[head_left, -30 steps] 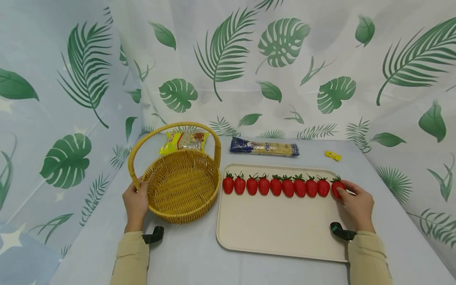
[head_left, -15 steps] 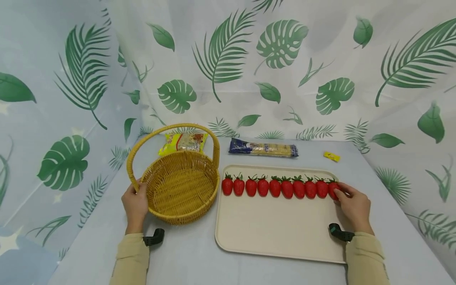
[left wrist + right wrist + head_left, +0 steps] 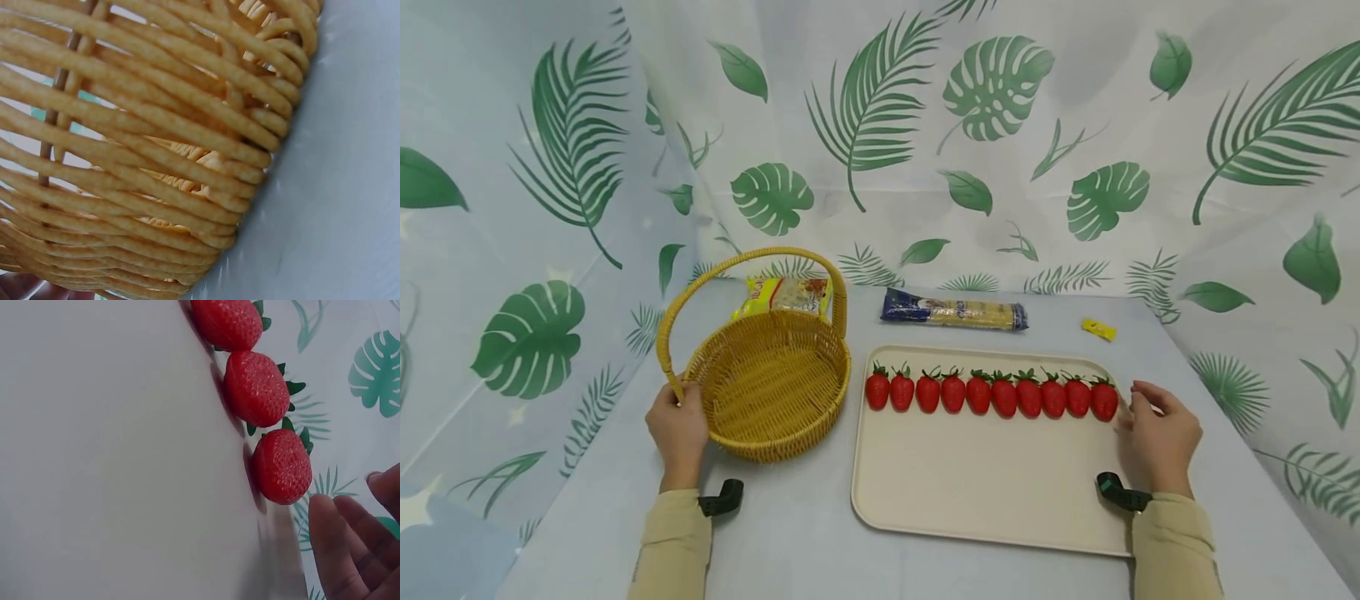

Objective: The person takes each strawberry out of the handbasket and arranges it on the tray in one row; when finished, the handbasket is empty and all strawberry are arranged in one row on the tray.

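Note:
In the head view a yellow wicker basket (image 3: 778, 392) with a tall arched handle stands at the left, nothing inside it. My left hand (image 3: 677, 429) grips it at the left, where handle meets rim; the left wrist view is filled by its woven side (image 3: 125, 137). On a cream tray (image 3: 985, 483), red strawberries with green leaves lie in one row along the far side. The rightmost strawberry (image 3: 1103, 401) has my right hand (image 3: 1165, 433) just to its right, apart from it. In the right wrist view thumb and fingers are parted, holding nothing, beside that strawberry (image 3: 282, 467).
A yellow food packet (image 3: 790, 297) sits behind the basket. Along the back lies a long blue and yellow packet (image 3: 955, 311), with a small yellow packet (image 3: 1099, 329) to its right. Leaf-printed cloth (image 3: 880, 167) rises behind the table.
My right hand has let go of the rightmost strawberry, which now sits closer to its neighbour, and drawn back to the right. My left hand and the basket have shifted slightly left.

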The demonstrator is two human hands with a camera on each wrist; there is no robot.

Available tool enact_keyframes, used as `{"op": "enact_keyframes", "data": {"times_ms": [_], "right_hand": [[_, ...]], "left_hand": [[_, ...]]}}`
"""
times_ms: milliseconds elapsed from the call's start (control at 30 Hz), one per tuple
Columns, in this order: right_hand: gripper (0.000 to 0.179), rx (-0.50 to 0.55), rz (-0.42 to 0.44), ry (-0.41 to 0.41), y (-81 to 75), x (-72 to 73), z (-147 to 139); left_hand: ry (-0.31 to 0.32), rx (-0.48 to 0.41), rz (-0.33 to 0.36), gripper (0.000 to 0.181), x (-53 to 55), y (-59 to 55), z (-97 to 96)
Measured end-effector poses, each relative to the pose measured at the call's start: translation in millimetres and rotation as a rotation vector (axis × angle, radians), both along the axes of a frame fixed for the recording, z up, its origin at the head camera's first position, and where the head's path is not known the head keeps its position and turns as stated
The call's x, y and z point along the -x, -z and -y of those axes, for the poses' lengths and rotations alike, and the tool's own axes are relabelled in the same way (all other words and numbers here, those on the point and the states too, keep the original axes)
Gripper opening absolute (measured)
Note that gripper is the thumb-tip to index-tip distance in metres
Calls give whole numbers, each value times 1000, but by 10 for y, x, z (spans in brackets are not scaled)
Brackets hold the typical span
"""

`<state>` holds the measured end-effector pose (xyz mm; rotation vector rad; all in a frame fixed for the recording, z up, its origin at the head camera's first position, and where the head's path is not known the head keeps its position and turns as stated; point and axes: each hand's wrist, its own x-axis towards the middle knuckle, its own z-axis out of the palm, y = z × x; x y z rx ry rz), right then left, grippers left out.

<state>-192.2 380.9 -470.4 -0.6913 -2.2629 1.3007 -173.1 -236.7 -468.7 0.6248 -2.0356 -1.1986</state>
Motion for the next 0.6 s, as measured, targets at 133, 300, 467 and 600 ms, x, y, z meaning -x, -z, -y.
{"op": "enact_keyframes", "data": {"times_ms": [133, 300, 467, 600], "right_hand": [[27, 195, -134, -8, -74, -4, 34], [20, 374, -228, -51, -193, -73, 134], [22, 587, -260, -174, -337, -165, 281], [21, 669, -252, -301, -414, -192, 460]], "left_hand": [[-22, -22, 17, 31, -22, -8, 24], [-40, -15, 0, 32, -23, 17, 63], [-19, 22, -63, 28, -37, -17, 88], [35, 69, -133, 38, -153, -182, 61]]}}
